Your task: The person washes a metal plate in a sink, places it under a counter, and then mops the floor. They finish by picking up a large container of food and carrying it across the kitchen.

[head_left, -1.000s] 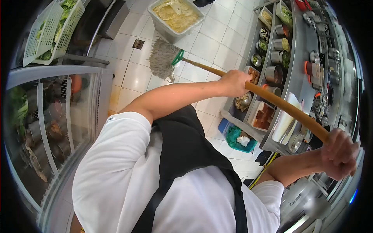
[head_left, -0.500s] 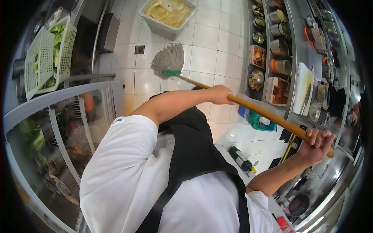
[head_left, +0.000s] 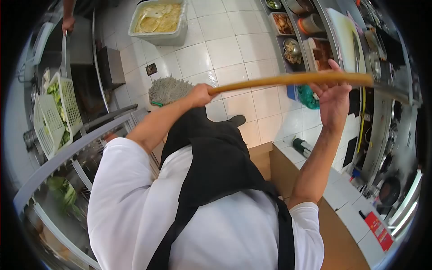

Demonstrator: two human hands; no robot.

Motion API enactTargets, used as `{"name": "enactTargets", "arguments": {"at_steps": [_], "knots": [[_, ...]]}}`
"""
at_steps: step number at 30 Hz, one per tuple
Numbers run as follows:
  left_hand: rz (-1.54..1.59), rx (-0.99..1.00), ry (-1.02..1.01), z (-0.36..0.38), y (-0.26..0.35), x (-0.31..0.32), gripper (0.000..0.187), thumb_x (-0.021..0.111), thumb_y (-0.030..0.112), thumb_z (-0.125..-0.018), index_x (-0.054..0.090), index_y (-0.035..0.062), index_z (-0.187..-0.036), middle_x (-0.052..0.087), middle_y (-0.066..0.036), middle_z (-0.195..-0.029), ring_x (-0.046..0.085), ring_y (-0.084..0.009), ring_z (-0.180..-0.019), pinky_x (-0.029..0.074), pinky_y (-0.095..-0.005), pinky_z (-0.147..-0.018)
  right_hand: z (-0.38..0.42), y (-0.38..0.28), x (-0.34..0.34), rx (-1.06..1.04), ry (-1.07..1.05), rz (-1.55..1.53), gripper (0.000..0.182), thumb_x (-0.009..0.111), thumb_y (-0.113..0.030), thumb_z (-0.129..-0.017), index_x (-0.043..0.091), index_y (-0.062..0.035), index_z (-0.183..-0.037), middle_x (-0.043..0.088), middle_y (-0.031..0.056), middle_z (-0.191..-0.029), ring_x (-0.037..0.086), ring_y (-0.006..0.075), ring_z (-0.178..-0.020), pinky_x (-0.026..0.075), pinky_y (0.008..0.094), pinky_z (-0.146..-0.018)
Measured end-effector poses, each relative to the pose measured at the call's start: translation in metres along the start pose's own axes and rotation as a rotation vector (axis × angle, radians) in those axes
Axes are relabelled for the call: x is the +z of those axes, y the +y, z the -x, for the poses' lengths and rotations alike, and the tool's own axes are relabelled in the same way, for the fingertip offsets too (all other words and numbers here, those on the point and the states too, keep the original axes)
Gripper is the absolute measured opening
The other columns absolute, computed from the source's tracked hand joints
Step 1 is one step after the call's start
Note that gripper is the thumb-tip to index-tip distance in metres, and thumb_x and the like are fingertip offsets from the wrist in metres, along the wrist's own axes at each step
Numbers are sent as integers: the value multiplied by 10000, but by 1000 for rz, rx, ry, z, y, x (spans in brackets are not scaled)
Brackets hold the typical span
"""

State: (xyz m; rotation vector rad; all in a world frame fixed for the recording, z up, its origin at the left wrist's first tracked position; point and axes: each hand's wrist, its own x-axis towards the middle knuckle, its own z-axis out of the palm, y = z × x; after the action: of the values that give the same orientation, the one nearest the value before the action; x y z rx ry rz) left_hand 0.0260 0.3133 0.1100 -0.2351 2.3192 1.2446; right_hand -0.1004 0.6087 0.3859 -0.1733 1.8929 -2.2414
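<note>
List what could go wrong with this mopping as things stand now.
1. The long wooden mop handle, gripped by the left hand and right hand, has its top end by the steel counter; it might knock the white cutting board.
2. The grey string mop head works near the grey tub of yellowish liquid; it might bump it.

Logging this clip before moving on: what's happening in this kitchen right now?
A person in a white shirt and black apron is mopping a white tiled floor. The left hand has a grip low on the wooden mop handle, the right hand holds it near the top. The mop head rests on the tiles close to the person's feet, beside a floor drain. A grey tub of yellowish food stands further off, and another person's hand shows at the top left.
</note>
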Motion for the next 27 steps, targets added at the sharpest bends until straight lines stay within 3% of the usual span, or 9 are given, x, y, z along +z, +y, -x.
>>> {"name": "enactTargets", "arguments": {"at_steps": [3, 4, 7, 12, 17, 20, 22, 23, 27], "knots": [[19, 39, 55, -3, 28, -52, 427, 665, 363, -865, 586, -1, -657, 442, -39, -505, 396, -149, -493, 364, -378, -505, 16, 12, -48, 65, -195, 23, 734, 496, -539, -935, 332, 2, -1402, 571, 147, -1193, 590, 254, -1070, 507, 366, -878], [5, 22, 57, -4, 46, -76, 430, 685, 361, -849, 578, 4, -636, 392, -11, -504, 374, -126, -496, 338, -367, -487, 23, 17, -57, 178, -59, -16, 637, 508, -480, -956, 386, -15, -1373, 591, 127, -1124, 609, 234, -1008, 521, 339, -836], [-34, 6, 97, -15, 93, -132, 330, 694, 376, -835, 622, 66, -747, 515, 17, -581, 477, -108, -511, 398, -293, -499, 43, 57, -109, 345, 95, 31, 550, 515, -422, -967, 431, -25, -1339, 593, 111, -1086, 617, 211, -962, 533, 331, -790], [196, 124, -17, 5, 209, -167, 299, 660, 297, -874, 500, 118, -697, 381, 58, -560, 354, -66, -479, 314, -247, -485, 102, 124, -181, 593, 245, 69, 440, 561, -391, -944, 521, -84, -1257, 597, 80, -1038, 619, 186, -884, 531, 307, -737], [340, 218, -204, 35, 317, -144, 302, 612, 239, -921, 451, 147, -683, 299, 85, -541, 280, -55, -453, 294, -240, -474, 165, 164, -228, 739, 312, 43, 404, 594, -375, -917, 558, -87, -1197, 601, 77, -1014, 615, 179, -857, 530, 304, -713], [308, 219, -173, 59, 388, -103, 284, 602, 206, -910, 460, 127, -678, 295, 83, -534, 276, -47, -460, 325, -234, -502, 192, 188, -255, 726, 314, -37, 407, 618, -382, -900, 571, -88, -1177, 607, 71, -994, 614, 170, -832, 532, 300, -701], [356, 256, -278, 66, 425, -73, 259, 515, 188, -953, 459, 108, -713, 275, 88, -521, 257, -41, -452, 328, -232, -505, 202, 198, -263, 715, 336, -69, 406, 630, -382, -889, 582, -88, -1166, 612, 63, -975, 614, 161, -811, 533, 298, -680], [351, 292, -373, 63, 437, -62, 329, 461, 191, -980, 366, 143, -668, 283, 84, -499, 259, -49, -419, 306, -238, -490, 204, 203, -268, 723, 341, -69, 404, 635, -382, -885, 590, -87, -1158, 614, 60, -967, 613, 157, -800, 533, 297, -664], [278, 514, -598, 65, 497, 3, 343, 470, 231, -973, 347, 143, -665, 301, 70, -492, 277, -57, -439, 318, -244, -531, 220, 214, -286, 666, 330, -98, 397, 642, -388, -874, 619, -70, -1112, 623, 63, -943, 614, 152, -777, 534, 292, -612]]}}
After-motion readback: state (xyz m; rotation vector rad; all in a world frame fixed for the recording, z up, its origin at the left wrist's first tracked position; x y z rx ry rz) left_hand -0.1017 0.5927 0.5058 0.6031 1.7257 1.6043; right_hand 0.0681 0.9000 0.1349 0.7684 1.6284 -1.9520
